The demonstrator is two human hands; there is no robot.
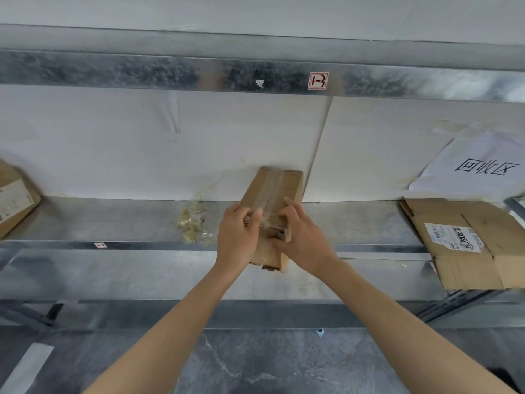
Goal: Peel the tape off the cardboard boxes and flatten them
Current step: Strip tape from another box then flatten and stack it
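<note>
The steel shelf (pixel 113 223) carries a flattened carton (pixel 468 243) at the right. At its front edge, between both hands, a small cardboard box (pixel 281 186) tilts up toward the back panel. The right hand (pixel 304 240) grips the box's near end with curled fingers. The left hand (pixel 237 237) appears to pinch the lifted end of the clear tape (pixel 272 194) that runs along the top seam. A steep or jerky pull could snap the tape or tear off paper. A weak right-hand grip could let the box slip off the edge. A crumpled tape wad (pixel 193 223) lies just beside the left hand and could stick to the fresh strip.
</note>
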